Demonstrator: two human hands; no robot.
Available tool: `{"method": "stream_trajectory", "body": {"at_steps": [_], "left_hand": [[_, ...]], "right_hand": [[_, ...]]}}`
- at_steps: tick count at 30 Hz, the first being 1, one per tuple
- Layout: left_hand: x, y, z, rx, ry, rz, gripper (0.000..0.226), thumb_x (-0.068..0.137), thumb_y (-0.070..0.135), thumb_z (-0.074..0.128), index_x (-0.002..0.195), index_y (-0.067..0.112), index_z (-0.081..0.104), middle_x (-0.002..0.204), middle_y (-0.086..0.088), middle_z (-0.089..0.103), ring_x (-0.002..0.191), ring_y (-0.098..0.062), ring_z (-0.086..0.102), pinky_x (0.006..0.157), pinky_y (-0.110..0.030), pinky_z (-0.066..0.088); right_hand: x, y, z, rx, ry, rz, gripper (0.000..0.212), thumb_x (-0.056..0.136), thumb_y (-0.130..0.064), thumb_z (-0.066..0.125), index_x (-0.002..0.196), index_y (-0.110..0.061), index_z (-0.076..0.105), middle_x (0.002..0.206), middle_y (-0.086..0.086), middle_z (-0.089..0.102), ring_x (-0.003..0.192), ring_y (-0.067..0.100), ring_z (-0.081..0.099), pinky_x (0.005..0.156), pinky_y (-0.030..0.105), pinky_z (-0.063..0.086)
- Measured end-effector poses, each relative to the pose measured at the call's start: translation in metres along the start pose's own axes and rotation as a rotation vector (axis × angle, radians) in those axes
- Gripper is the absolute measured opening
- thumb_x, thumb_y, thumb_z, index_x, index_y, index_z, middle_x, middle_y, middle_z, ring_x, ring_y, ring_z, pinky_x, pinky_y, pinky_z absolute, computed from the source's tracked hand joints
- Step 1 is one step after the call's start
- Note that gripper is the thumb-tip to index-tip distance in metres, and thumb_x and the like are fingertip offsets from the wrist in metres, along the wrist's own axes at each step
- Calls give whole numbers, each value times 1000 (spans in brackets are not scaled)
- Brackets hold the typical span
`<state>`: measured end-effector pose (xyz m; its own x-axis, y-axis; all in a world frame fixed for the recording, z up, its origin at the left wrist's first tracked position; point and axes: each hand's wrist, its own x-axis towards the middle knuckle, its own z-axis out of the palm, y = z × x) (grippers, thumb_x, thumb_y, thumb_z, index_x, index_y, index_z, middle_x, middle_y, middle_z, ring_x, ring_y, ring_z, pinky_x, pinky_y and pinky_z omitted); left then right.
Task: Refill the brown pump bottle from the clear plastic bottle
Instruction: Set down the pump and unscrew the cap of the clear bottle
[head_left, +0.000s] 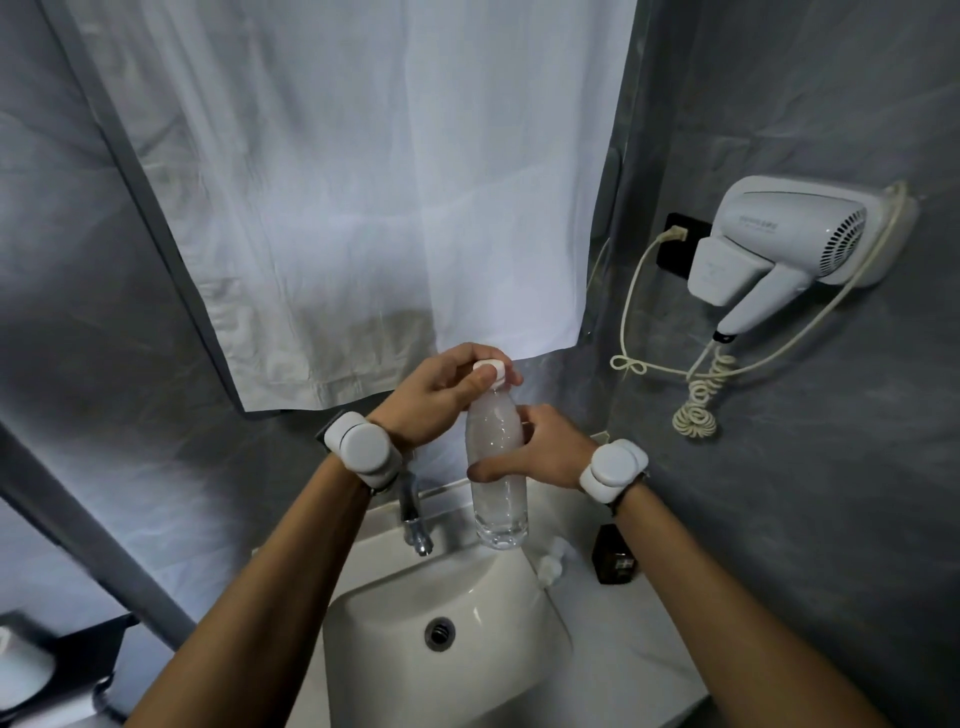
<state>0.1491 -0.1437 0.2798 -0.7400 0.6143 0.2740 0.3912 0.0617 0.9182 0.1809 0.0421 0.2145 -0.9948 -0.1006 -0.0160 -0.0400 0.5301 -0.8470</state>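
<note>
White glossy vanity counter (623, 670) holds a sunken white oval basin (483, 597), chrome tap (413, 514) at its twelve o'clock, white plastic pump head (551, 566) lying at two o'clock, squat dark brown square bottle (615, 560) standing at the pump head's three o'clock.

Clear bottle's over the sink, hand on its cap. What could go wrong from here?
1. The right hand grips the clear plastic bottle mid-body; squeezing as the left hand loosens the white cap could spurt liquid.
2. The cap could fall into the sink below.
3. The brown pump bottle stands by the right forearm, easily knocked.
</note>
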Motion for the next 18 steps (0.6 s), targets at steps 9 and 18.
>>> {"method": "stream_trajectory", "body": {"at_steps": [9, 18], "left_hand": [[4, -18, 21, -14, 325, -78, 22, 96, 16, 66, 111, 0, 69, 102, -14, 77, 91, -8, 74, 85, -21, 56], [26, -24, 36, -52, 461, -240, 57, 59, 57, 88, 91, 16, 67, 91, -7, 77, 80, -13, 72, 74, -29, 58]], "right_hand": [[-2, 9, 6, -82, 198, 53, 53, 46, -55, 92, 88, -29, 74, 78, -11, 78, 73, 8, 75, 66, 33, 65], [-7, 15, -1, -181, 303, 68, 51, 47, -60, 87, 88, -39, 65, 79, -18, 71, 73, 1, 67, 57, 24, 54]]}}
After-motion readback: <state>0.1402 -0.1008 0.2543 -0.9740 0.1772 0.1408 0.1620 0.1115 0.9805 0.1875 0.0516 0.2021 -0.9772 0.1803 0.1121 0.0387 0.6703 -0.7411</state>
